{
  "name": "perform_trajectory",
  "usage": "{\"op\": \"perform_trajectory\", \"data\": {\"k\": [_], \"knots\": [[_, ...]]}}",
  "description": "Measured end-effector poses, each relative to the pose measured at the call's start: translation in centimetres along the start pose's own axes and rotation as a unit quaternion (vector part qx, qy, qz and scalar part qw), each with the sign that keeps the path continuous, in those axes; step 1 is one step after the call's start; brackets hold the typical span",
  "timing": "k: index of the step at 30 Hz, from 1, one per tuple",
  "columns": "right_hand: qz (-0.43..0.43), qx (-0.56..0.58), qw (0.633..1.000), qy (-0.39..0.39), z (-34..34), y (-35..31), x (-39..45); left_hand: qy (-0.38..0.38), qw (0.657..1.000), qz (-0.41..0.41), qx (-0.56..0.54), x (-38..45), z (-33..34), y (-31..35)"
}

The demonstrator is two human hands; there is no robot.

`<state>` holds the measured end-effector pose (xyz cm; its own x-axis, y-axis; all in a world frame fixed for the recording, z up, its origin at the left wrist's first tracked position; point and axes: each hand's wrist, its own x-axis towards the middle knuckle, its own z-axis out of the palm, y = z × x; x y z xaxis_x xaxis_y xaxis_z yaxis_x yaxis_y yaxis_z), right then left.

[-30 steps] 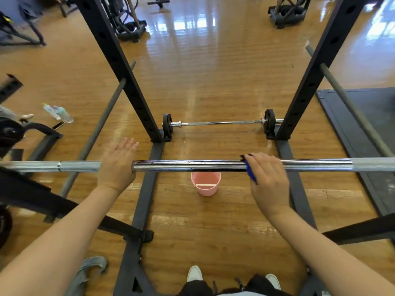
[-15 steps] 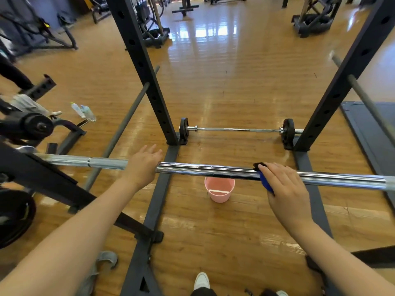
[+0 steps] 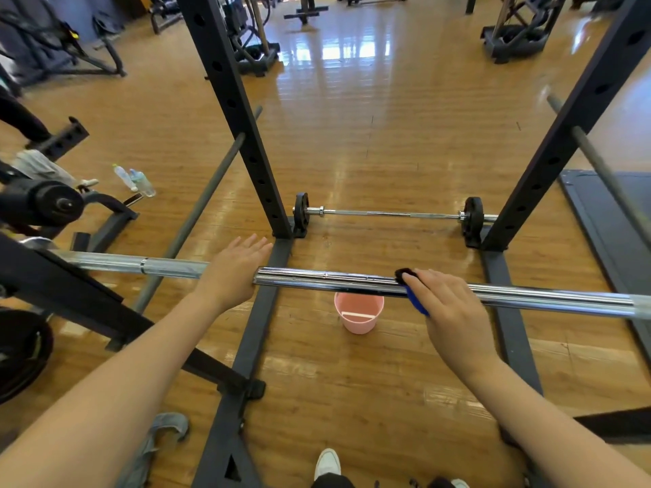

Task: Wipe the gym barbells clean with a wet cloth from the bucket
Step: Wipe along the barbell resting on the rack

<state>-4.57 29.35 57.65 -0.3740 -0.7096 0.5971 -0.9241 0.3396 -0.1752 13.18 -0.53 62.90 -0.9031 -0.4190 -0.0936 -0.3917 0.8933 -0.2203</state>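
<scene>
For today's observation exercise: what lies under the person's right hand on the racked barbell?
A blue cloth shows under the right hand, pressed onto the chrome barbell. Only its edge by the fingers is visible; the rest, and the bar beneath, are covered by the hand.

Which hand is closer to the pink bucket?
Right. The right hand presses the cloth on the bar just right of and above the bucket; the left hand rests on the bar farther off, to the bucket's left.
</scene>
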Motion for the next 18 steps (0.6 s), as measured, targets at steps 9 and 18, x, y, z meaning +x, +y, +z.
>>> {"op": "perform_trajectory", "data": {"k": [9, 18], "knots": [[0.063, -0.015, 0.996, 0.053, -1.0, 2.1, -1.6, 0.026, 1.0, -0.002, -0.014, 0.0, 0.4, 0.0], [-0.027, 0.008, 0.998, -0.064, 0.0, -2.0, 1.5, 0.031, 0.999, 0.007, -0.035, -0.1, 0.3, -0.1]]}}
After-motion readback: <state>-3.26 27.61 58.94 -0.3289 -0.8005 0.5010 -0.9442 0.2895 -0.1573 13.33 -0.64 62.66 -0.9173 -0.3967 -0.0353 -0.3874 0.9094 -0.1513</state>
